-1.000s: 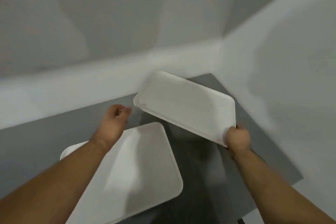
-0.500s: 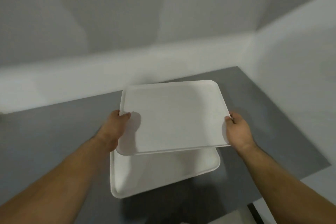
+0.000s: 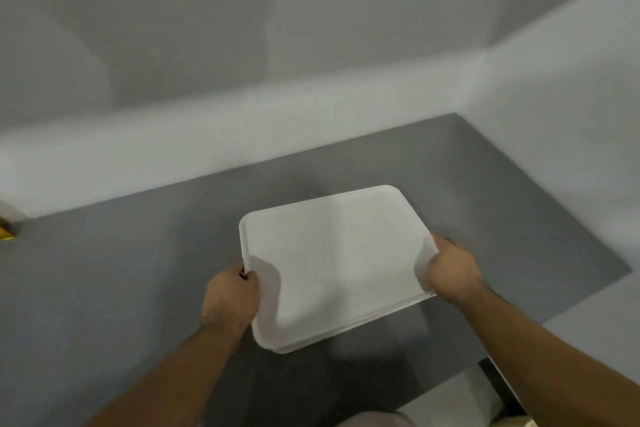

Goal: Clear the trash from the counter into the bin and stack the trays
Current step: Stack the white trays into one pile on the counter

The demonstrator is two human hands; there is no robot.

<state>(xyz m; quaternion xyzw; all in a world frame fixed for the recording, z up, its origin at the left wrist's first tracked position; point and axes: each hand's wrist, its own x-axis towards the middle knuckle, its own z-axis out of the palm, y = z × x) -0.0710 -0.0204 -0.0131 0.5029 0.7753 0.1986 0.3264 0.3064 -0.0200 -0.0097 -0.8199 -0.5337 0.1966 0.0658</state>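
Note:
A white rectangular tray (image 3: 332, 253) lies on top of a second white tray, whose edge (image 3: 346, 336) shows only as a thin line along the front. Both rest on the grey counter (image 3: 138, 270). My left hand (image 3: 230, 298) grips the top tray's left edge. At the right edge, my right hand (image 3: 452, 270) is closed on the same tray. No trash or bin is in view.
White walls meet in a corner at the counter's back right (image 3: 460, 114). The counter's right edge (image 3: 588, 295) drops to a lighter floor. A small yellow object (image 3: 5, 230) peeks in at the far left edge.
The top tray came down from a raised, offset position onto the lower tray and now lines up with it. Both hands moved with it, still holding its sides.

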